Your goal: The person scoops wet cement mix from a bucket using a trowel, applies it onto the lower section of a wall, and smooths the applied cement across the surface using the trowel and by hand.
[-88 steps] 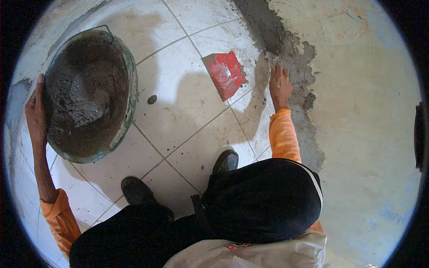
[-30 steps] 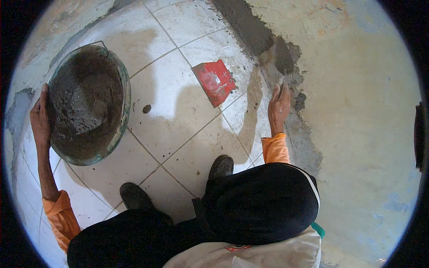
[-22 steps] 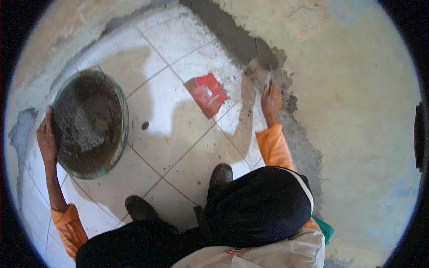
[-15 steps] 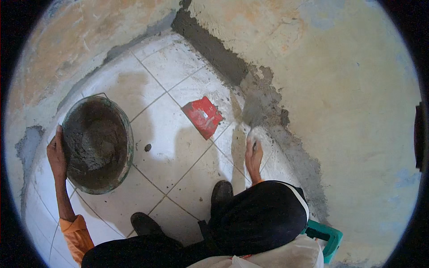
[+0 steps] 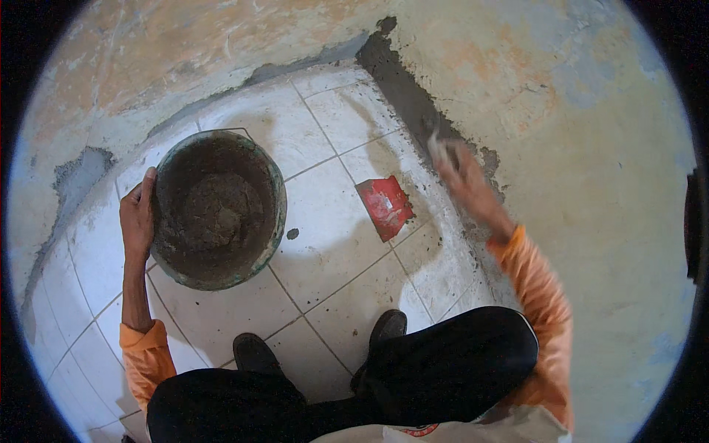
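Note:
My left hand (image 5: 138, 214) grips the left rim of a round, dark bucket (image 5: 278, 221), thumb and fingers closed on its edge. Grey wet mortar (image 5: 214, 210) lies inside it, and a thin wire handle (image 5: 240, 131) shows at the far rim. My right hand (image 5: 467, 177) is raised at the right wall, in front of a dark mortar strip (image 5: 399, 77). Motion smears it; its fingers look closed around something pale and narrow that I cannot make out. Left of that hand, a red, mortar-smeared flat tool (image 5: 387, 208) rests on the tiles.
White tiled floor (image 5: 325, 277) runs to the two walls, which meet at a far corner. A grey patch (image 5: 81, 173) marks the left wall (image 5: 185, 52). A small dark lump (image 5: 292, 234) sits right of the bucket. My shoes (image 5: 255, 353) and bent knees are close below.
My right hand has risen from low beside my knee to the mortar strip on the right wall. My left hand stays on the bucket's rim. The whole view has shifted.

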### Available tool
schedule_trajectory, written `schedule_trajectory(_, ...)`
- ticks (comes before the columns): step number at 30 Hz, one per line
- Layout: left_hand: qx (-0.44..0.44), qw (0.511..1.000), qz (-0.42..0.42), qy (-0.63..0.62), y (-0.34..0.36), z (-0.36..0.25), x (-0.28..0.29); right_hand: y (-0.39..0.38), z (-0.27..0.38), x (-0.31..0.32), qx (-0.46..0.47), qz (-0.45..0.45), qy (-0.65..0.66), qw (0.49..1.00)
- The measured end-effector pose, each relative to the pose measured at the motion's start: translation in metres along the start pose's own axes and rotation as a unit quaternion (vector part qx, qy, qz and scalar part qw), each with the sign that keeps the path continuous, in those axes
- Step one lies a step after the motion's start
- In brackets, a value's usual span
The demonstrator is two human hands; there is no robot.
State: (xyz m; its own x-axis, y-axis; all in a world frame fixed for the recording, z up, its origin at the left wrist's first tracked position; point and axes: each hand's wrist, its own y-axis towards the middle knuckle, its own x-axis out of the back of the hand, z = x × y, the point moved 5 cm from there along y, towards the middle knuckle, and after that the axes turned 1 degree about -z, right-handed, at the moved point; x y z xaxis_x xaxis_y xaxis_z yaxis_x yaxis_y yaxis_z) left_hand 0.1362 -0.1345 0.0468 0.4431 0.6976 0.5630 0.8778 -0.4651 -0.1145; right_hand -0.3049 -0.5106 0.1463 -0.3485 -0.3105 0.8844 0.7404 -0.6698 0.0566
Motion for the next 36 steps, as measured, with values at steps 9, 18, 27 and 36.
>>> schedule_trajectory(9, 0.050, 0.998, -0.032, 0.007, -0.002, 0.015, 0.000, 0.224, -0.088, -0.071, 0.018, 0.005, -0.207, 0.978)
schedule_trajectory(18, 0.056, 0.997, -0.047, -0.036, 0.002, 0.014, -0.013, 0.277, -0.218, -0.140, -0.034, -0.083, -0.304, 0.948)
schedule_trajectory(27, 0.058, 0.997, -0.058, 0.004, -0.001, 0.006, -0.010, 0.282, -0.155, -0.175, -0.064, -0.096, -0.231, 0.966)
schedule_trajectory(36, 0.075, 0.994, -0.074, -0.002, -0.002, 0.012, -0.008, 0.255, -0.122, -0.089, -0.015, -0.184, -0.169, 0.968)
